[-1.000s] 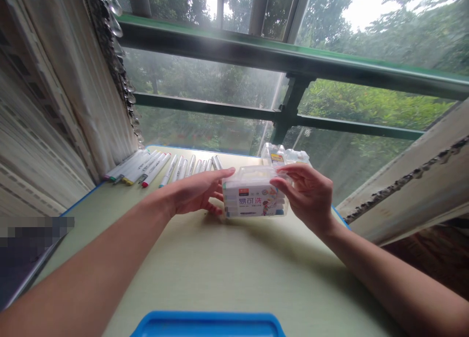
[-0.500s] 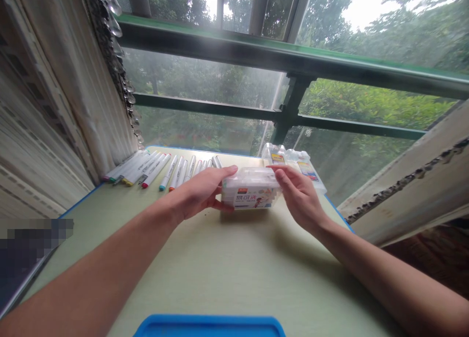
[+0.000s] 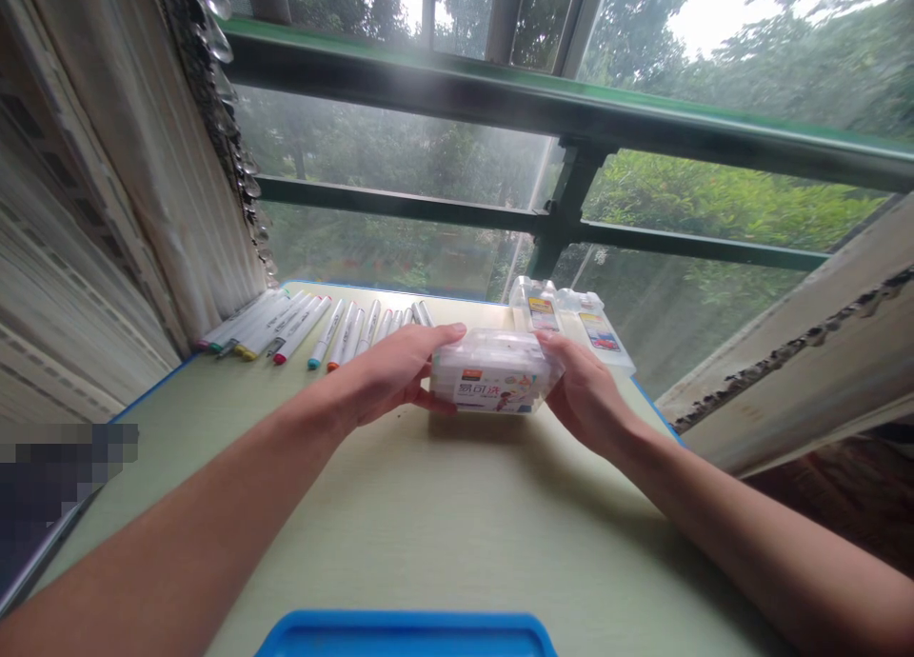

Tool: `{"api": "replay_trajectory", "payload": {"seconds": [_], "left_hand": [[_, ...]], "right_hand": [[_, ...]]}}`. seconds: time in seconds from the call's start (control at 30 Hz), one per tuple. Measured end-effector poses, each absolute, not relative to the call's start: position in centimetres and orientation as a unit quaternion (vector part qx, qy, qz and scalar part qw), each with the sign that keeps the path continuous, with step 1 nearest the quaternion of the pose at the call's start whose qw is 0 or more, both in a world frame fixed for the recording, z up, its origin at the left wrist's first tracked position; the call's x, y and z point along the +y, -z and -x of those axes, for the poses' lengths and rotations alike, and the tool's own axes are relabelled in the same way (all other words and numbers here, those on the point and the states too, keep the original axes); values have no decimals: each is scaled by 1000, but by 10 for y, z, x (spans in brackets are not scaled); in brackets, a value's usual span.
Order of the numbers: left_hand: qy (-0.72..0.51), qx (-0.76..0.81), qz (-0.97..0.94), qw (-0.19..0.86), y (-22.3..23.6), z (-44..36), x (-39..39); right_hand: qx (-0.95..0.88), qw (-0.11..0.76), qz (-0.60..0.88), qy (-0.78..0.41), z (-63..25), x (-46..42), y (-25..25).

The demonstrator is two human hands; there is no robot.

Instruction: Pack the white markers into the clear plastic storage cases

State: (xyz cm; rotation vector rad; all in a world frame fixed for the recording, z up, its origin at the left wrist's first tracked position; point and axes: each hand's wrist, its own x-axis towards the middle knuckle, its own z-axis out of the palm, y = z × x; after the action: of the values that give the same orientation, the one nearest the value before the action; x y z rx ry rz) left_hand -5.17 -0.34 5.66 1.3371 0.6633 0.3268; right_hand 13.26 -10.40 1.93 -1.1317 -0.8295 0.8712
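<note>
Between my two hands is a clear plastic case (image 3: 492, 376) with a printed label in coloured characters and a small cartoon figure. My left hand (image 3: 404, 371) grips its left end, thumb on the top edge and fingers underneath. My right hand (image 3: 582, 381) holds the right end, thumb on top, with its other fingers mostly hidden behind the case. A shadow lies under the case on the pale green table (image 3: 400, 533). What is inside the case is hard to make out.
Several white markers (image 3: 300, 328) with coloured ends lie in a row at the back left. An open clear plastic case (image 3: 571, 319) rests at the back right. A blue edge (image 3: 407, 624) shows at the front. Curtains (image 3: 121, 181) hang beside the window.
My right hand has closed around the right end of the case, its index finger no longer stretched over the top. The case has turned slightly; my left hand keeps its hold.
</note>
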Motion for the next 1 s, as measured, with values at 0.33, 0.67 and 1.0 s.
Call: {"api": "replay_trajectory", "payload": {"seconds": [0.33,0.67,1.0], "left_hand": [[-150,294,-608,723,-54,51,-2],[-119,201,-627,743,-43,61,16],[-261,172,-621,718,-29,43,-9]], "right_hand": [[-387,669,505,-385,-135,-102,-18],[-444,678,470,-349,-124,-118,-14],[-516,664,508,-188,-130,-118,-11]]}}
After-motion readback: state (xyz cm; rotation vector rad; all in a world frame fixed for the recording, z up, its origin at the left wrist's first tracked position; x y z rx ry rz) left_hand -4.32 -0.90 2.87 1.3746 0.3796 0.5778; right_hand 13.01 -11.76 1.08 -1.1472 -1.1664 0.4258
